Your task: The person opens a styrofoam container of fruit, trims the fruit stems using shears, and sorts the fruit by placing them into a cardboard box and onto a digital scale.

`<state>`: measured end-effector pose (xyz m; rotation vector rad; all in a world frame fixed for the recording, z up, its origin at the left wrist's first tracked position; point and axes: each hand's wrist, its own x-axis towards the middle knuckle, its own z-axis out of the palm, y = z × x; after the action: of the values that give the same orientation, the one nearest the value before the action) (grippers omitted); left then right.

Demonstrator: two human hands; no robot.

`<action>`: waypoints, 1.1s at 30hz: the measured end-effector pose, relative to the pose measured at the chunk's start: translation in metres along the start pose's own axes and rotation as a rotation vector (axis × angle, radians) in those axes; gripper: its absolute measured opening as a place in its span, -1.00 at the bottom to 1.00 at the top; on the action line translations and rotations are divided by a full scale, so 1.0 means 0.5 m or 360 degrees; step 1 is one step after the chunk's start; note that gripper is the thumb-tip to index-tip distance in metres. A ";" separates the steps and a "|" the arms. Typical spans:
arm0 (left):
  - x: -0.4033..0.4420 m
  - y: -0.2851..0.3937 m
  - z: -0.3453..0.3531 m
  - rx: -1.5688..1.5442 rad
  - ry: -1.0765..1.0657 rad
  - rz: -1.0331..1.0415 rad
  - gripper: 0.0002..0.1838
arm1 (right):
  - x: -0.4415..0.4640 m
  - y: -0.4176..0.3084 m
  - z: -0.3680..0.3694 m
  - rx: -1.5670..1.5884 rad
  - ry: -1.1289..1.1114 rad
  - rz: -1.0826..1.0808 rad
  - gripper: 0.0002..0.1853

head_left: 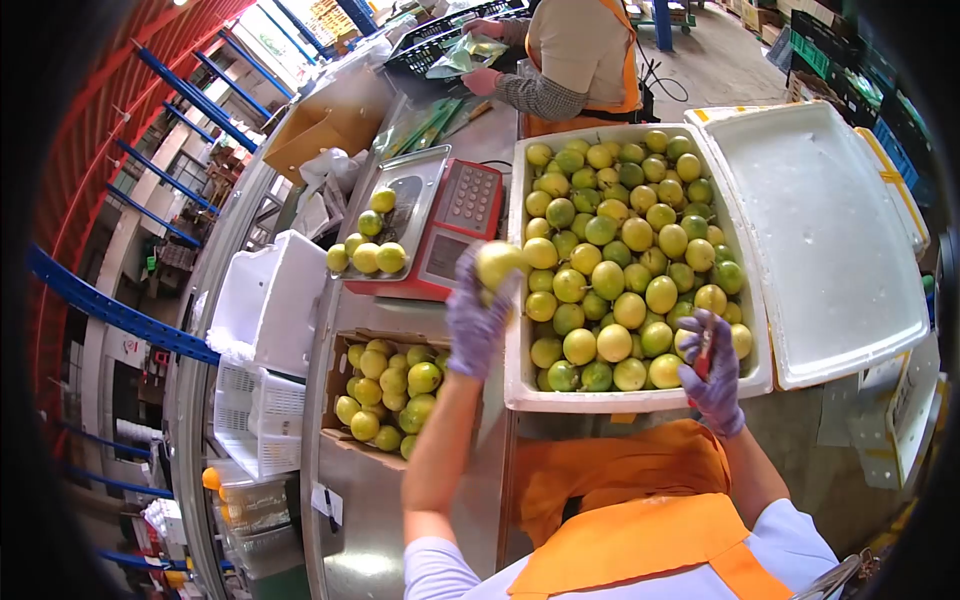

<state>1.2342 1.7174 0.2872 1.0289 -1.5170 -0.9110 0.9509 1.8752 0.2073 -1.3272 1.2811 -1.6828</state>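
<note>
My left hand (478, 318), in a purple glove, is closed on a yellow passion fruit (497, 264) held up at the left rim of the white foam box (640, 400). Yellow-green passion fruit (621, 262) fill that box. Over its front right corner is my right hand (712, 378), also gloved in purple and wrapped round red-handled snips (705, 352); their blades are hard to make out. Left of the box stands a red weighing scale (468, 215), its metal tray (408, 200) carrying several passion fruit. A cardboard box (345, 430) of more passion fruit lies nearer me.
A white foam lid (830, 240) lies right of the fruit box. White crates (265, 420) stand along the table's left side. Across the table, a person (580, 60) in pink gloves handles a plastic bag (465, 55) beside a black crate (415, 65).
</note>
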 end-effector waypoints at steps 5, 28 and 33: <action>0.245 -0.052 -0.152 0.1289 0.0419 0.0655 -0.31 | -0.026 0.024 -0.038 -0.0071 0.0145 0.0064 -0.22; 0.178 -0.180 0.093 0.2237 -0.1006 0.0466 -0.40 | -0.045 0.015 -0.029 0.0042 0.0056 0.0076 -0.27; 0.155 -0.228 0.051 0.0979 -0.0487 0.0122 -0.45 | -0.036 -0.021 -0.039 0.0309 -0.0109 0.0306 -0.28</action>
<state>1.2187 1.6062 0.2028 1.2871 -2.1567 -0.5676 0.9386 1.9004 0.2109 -1.1016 1.1366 -1.5705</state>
